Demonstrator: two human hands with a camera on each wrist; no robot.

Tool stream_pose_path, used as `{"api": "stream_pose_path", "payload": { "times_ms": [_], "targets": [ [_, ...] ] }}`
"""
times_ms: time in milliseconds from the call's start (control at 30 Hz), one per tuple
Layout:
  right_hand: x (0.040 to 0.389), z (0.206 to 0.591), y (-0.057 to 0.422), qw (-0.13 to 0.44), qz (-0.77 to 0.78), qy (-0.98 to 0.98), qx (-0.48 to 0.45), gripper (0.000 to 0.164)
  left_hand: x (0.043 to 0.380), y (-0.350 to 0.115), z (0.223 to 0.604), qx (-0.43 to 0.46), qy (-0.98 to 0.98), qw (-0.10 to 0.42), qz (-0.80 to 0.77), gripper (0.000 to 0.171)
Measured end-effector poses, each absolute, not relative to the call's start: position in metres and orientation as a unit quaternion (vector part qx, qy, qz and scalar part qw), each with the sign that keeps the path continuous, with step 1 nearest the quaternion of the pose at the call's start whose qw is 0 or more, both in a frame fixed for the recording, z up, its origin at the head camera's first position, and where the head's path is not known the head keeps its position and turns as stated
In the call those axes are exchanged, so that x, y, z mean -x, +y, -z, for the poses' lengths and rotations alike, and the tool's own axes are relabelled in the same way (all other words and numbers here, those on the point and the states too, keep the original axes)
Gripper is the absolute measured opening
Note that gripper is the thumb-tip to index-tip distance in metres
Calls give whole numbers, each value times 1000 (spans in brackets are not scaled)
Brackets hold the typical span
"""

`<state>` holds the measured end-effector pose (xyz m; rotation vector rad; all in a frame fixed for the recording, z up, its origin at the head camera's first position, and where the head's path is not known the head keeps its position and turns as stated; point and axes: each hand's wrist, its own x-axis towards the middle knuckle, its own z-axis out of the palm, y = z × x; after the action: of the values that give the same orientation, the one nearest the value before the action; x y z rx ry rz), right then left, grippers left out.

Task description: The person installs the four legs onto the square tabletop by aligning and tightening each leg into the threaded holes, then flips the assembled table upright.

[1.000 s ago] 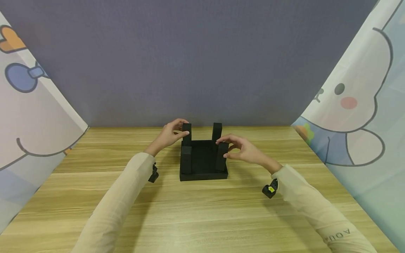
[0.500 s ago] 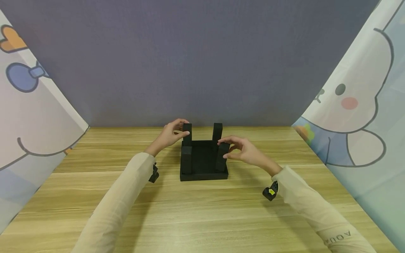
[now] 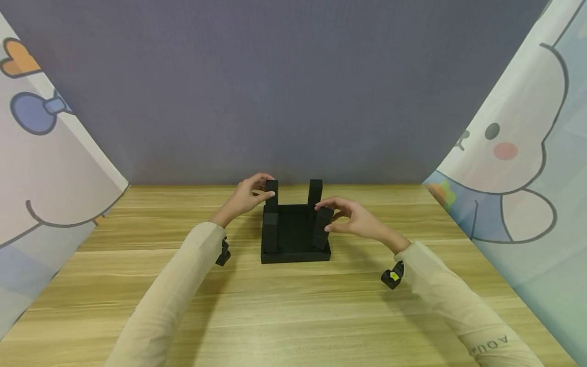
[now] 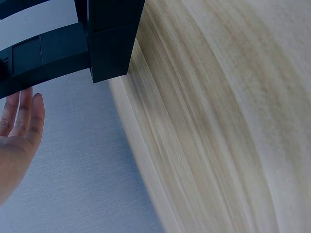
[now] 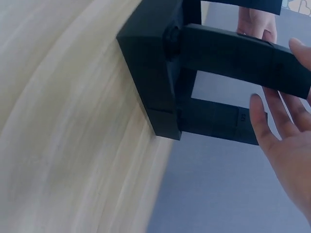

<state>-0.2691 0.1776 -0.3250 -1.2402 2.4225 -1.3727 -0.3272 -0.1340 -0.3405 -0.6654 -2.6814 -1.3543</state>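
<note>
We judge that the step in hand is the setting, or the loosening, of the near right post (image 3: pixel 321 235); which of the two, we cannot tell. It stands in its corner of the black tray (image 3: pixel 295 258) and leans a little outward, while the near left post (image 3: pixel 270 237) and the far right post (image 3: pixel 315 193) look upright. We see the right hand (image 3: pixel 354 219) pinch its top between thumb and fingers. The left hand (image 3: pixel 247 196) pinches the top of the far left post (image 3: pixel 272 205), probably to steady the whole. The next move, in our opinion, calls for a gentle grip along the line of the post, with the tray kept firm.

The tray rests flat on the surface (image 3: pixel 293 311), which has a pale wood grain, near its far edge. Behind we see a grey wall (image 3: pixel 275 92), and on both sides printed cartoon sheets, left (image 3: pixel 59 168) and right (image 3: pixel 513 117).
</note>
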Motion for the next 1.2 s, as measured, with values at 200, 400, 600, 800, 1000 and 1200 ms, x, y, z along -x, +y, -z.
{"api": "stream_pose_path", "payload": {
  "times_ms": [200,400,600,800,1000,1200],
  "targets": [
    [270,324,179,54,444,800,400,48,327,-134,341,217,-870,33,442,38],
    [264,328,176,16,454,812,367,48,328,-135,341,219,-869,36,441,37],
    [258,327,174,3,457,819,347,47,328,-134,341,222,-869,35,441,37],
    [267,330,179,23,456,807,374,53,328,-134,341,221,-869,32,441,38],
    [269,323,181,53,442,808,386,49,328,-134,341,220,-868,32,444,37],
    [270,323,183,48,439,808,391,43,327,-134,340,216,-866,25,450,37]
  ]
}}
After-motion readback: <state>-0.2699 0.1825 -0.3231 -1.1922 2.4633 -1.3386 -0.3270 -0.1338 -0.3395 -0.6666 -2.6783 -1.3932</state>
